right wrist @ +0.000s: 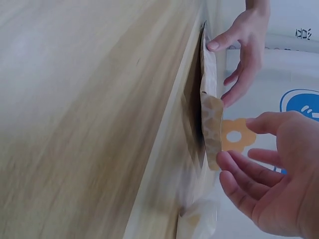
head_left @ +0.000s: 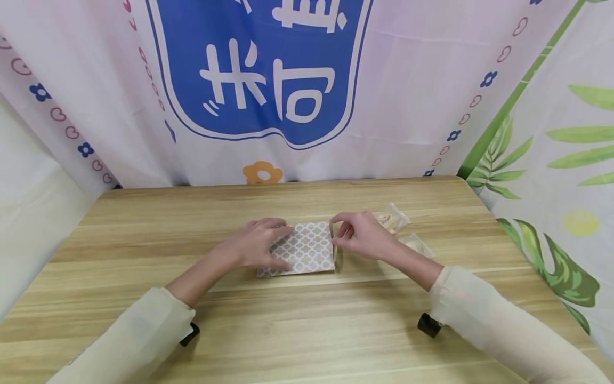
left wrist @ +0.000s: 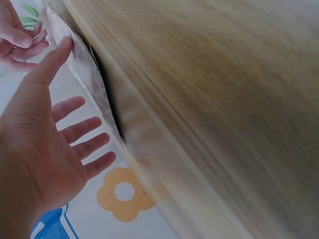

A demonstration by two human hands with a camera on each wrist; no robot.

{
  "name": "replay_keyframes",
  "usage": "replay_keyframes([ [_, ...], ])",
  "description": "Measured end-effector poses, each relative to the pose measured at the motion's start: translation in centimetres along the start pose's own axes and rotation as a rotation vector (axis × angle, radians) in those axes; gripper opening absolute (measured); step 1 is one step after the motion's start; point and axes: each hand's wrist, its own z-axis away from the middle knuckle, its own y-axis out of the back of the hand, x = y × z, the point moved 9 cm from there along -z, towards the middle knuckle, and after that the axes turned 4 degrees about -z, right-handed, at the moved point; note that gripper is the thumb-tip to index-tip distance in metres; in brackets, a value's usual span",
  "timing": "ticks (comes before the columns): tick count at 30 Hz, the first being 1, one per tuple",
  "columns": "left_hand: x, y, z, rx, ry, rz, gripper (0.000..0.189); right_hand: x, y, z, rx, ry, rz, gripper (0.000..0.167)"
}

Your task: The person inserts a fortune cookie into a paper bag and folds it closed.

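Observation:
A flat paper bag [head_left: 307, 248] with a beige-and-white lattice pattern lies on the wooden table, its right end turned up as a narrow flap. Over the left part of the bag is my left hand [head_left: 261, 242], fingers spread, the thumb touching its near side in the left wrist view. My right hand [head_left: 362, 234] is at the right end. In the right wrist view its fingertips touch the edge of the raised flap [right wrist: 213, 124], while the thumb stays apart from the paper. The bag's left end is partly hidden beneath my left hand.
Two small clear plastic packets [head_left: 394, 217] with pale contents lie just beyond and behind my right hand, partly covered by it. A printed curtain [head_left: 408, 106] hangs along the table's far edge. Black wrist-camera parts [head_left: 429, 325] show below the sleeves.

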Motion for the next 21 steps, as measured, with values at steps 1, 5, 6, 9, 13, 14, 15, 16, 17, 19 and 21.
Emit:
replay_keyframes([
  [1,0.0,0.0,0.0,-0.001,-0.002,0.006,0.094,0.1,-0.1,0.0,-0.003,-0.006,-0.004,0.039],
  [5,-0.1,-0.3,0.1,-0.004,-0.006,0.021,0.094,0.4,-0.8,-0.2,-0.034,-0.041,-0.018,0.042],
  [6,-0.1,-0.4,0.1,-0.006,-0.008,0.023,0.094,0.5,-0.9,-0.2,-0.042,-0.05,-0.018,0.042],
  [9,-0.2,-0.4,0.1,-0.009,-0.009,0.024,0.093,0.7,-1.4,-0.2,-0.064,-0.069,-0.022,0.043],
  [13,-0.2,-0.4,0.2,-0.013,-0.008,0.024,0.093,0.8,-1.6,-0.2,-0.075,-0.079,-0.009,0.04],
  [14,-0.2,-0.4,0.2,-0.014,-0.007,0.024,0.094,0.8,-1.7,-0.3,-0.076,-0.084,-0.006,0.037],
  [15,-0.2,-0.4,0.3,-0.014,-0.008,0.021,0.093,0.9,-1.8,-0.3,-0.077,-0.088,-0.003,0.035],
  [16,-0.2,-0.5,0.3,-0.016,-0.008,0.024,0.093,1.0,-1.8,-0.3,-0.08,-0.095,-0.004,0.033],
  [17,-0.2,-0.5,0.3,-0.017,-0.007,0.027,0.093,1.1,-1.9,-0.3,-0.08,-0.1,-0.004,0.031],
  [19,-0.2,-0.5,0.4,-0.014,-0.011,0.025,0.093,1.2,-2.0,-0.3,-0.081,-0.114,-0.005,0.027],
  [21,-0.2,-0.5,0.6,-0.012,-0.011,0.024,0.093,1.4,-2.0,-0.4,-0.078,-0.128,-0.004,0.026],
])
